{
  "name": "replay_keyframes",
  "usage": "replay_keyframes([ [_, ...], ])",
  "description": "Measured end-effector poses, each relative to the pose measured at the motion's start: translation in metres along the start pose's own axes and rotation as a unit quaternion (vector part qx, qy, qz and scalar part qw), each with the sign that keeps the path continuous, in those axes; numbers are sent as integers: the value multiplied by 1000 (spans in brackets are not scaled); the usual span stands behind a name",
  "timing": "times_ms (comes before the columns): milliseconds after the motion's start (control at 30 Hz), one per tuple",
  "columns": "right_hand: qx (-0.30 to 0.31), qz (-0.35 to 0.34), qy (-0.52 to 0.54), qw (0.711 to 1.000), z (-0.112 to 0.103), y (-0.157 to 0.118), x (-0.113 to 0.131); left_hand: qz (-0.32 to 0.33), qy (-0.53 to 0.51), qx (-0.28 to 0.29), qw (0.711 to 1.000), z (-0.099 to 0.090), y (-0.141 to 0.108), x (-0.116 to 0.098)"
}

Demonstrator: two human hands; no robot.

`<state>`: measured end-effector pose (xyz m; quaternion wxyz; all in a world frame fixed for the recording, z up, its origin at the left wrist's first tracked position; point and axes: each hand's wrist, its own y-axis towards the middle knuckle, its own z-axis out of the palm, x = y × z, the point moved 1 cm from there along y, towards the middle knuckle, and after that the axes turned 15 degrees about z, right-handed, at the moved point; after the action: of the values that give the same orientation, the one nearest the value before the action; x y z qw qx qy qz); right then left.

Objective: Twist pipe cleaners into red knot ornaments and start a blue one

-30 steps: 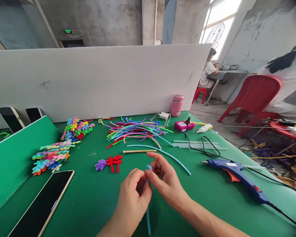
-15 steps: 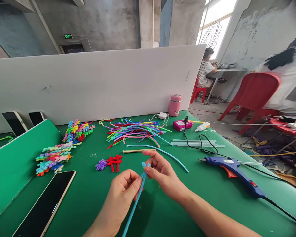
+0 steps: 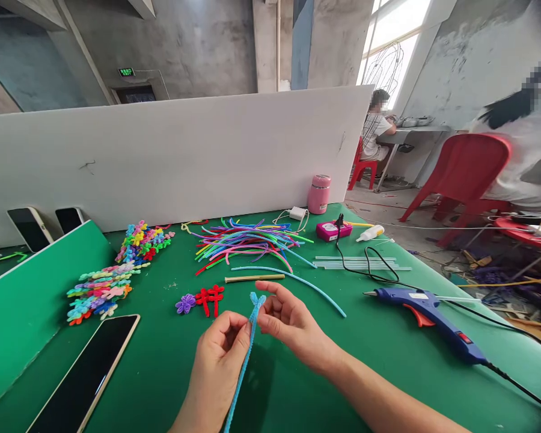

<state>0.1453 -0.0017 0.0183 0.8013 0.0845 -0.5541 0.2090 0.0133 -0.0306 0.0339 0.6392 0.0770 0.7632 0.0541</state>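
Observation:
A light blue pipe cleaner (image 3: 240, 385) stands between my hands, its top bent into a small forked shape and its long tail running down toward me. My left hand (image 3: 219, 367) pinches it between thumb and forefinger just below the fork. Beside the fork is my right hand (image 3: 293, 325), index finger stretched out and thumb apart from it; whether a fingertip touches the fork is hard to see. Beyond the hands lie a purple pipe-cleaner flower (image 3: 186, 304), red bent pipe-cleaner pieces (image 3: 210, 298), a thin tan stick (image 3: 255, 278) and a loose blue pipe cleaner (image 3: 306, 284).
A pile of coloured pipe cleaners (image 3: 247, 240) lies at the back. Finished flowers (image 3: 101, 288) and a phone (image 3: 88, 373) are at left. A blue glue gun (image 3: 433, 319), its cord and clear glue sticks (image 3: 360, 263) occupy the right. A white board (image 3: 184, 156) stands behind.
My right thumb and fingers have come off the forked top and opened. Both hands and the pipe cleaner have shifted slightly left.

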Motion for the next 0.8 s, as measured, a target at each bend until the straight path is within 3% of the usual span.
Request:
replay_keyframes([
  [800, -12, -2, -14, 1000, -2, 1, -3, -29, -45, 10, 999, 3, -3, 2],
])
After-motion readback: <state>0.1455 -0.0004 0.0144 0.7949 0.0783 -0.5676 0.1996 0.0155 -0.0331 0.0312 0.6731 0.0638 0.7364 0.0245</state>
